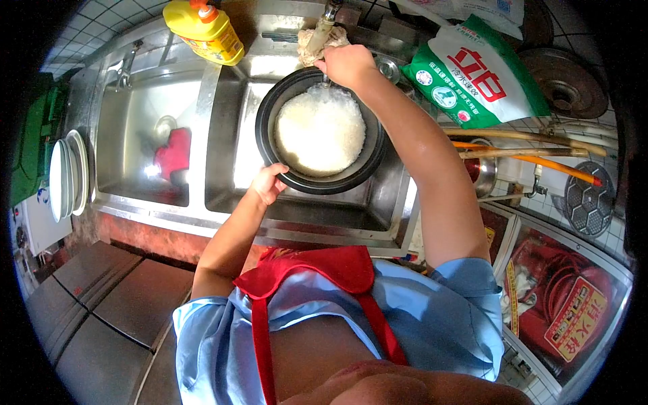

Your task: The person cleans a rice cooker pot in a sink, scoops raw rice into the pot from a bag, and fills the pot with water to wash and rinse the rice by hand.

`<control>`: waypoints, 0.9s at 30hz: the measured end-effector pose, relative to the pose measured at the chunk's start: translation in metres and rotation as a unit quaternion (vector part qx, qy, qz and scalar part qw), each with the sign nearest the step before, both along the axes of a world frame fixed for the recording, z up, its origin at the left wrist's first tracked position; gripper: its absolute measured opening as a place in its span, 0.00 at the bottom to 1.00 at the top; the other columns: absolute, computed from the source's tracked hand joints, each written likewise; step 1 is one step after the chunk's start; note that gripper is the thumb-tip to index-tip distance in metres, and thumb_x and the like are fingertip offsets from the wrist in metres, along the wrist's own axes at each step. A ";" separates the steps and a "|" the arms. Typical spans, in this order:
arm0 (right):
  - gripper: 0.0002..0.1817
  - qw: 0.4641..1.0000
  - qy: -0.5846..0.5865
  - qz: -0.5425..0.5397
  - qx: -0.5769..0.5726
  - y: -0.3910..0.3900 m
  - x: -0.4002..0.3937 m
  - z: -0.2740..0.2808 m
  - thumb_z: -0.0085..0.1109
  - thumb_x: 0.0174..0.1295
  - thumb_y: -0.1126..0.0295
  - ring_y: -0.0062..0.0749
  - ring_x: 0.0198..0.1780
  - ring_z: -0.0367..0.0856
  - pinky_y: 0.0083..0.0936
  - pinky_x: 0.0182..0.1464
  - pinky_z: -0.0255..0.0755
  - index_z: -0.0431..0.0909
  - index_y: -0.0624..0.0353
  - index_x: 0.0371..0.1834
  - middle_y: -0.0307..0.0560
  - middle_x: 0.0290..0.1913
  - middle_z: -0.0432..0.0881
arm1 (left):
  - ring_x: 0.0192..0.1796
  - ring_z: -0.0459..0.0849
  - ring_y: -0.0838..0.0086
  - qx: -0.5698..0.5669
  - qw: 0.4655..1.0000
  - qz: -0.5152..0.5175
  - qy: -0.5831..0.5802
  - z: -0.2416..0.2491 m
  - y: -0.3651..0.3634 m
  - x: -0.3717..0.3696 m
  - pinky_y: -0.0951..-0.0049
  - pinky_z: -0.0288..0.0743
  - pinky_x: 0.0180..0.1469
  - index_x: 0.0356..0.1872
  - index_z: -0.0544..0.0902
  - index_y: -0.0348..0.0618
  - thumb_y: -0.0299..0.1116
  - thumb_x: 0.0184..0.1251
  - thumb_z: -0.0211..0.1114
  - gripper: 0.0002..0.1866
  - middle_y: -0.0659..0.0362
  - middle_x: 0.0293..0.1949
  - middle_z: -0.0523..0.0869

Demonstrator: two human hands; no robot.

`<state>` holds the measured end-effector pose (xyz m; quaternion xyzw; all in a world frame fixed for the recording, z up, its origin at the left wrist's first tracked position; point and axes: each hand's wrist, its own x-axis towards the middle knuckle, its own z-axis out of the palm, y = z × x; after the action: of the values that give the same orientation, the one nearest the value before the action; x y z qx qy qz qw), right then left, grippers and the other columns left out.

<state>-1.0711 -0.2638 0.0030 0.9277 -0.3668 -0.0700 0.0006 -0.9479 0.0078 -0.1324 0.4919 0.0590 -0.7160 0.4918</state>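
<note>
A dark, round pot (264, 145) sits over the right-hand sink basin, holding white rice (317, 128) in cloudy water. My left hand (270, 183) grips the pot's rim at its near left side, thumb on the edge. Above the far rim, my right hand (345, 65) is closed around the lower part of the tap (325, 32), which has a pale cloth (312, 48) wrapped about it. Water falls from the tap into the pot at its far side. My right fingertips are partly hidden behind the hand.
The left sink basin (128, 158) contains a red cloth (174, 154). A yellow detergent bottle (206, 34) stands behind the sinks. At right lie a green-and-white bag (472, 74) and several poles (533, 154). White plates (61, 179) lean at far left.
</note>
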 end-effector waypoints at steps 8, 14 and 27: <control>0.22 1.000 -0.010 -0.008 -0.001 -0.001 -0.001 -0.002 0.47 0.59 0.48 0.39 0.35 0.83 0.35 0.34 0.75 0.79 0.56 0.33 0.49 0.33 0.83 | 0.23 0.76 0.77 0.021 0.999 0.013 -0.027 0.015 -0.003 -0.008 0.81 0.73 0.26 0.23 0.75 0.41 0.22 0.51 0.58 0.02 0.62 0.23 0.77; 0.23 1.000 -0.014 -0.004 0.000 -0.001 -0.001 -0.003 0.46 0.59 0.47 0.39 0.34 0.83 0.34 0.35 0.75 0.79 0.57 0.33 0.49 0.33 0.83 | 0.24 0.77 0.75 0.018 0.999 0.022 -0.028 0.015 -0.003 -0.007 0.79 0.75 0.26 0.24 0.75 0.38 0.21 0.50 0.57 0.01 0.59 0.24 0.77; 0.22 1.000 -0.020 -0.012 0.007 0.002 -0.002 0.001 0.47 0.59 0.48 0.38 0.35 0.83 0.33 0.36 0.75 0.80 0.57 0.33 0.49 0.33 0.83 | 0.23 0.75 0.77 0.027 0.999 0.014 -0.036 0.010 -0.003 -0.008 0.81 0.71 0.23 0.23 0.75 0.40 0.21 0.50 0.57 0.02 0.61 0.23 0.77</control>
<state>-1.0728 -0.2619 0.0036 0.9246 -0.3769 -0.0541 -0.0146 -0.9559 0.0048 -0.1219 0.5294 0.0672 -0.6888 0.4906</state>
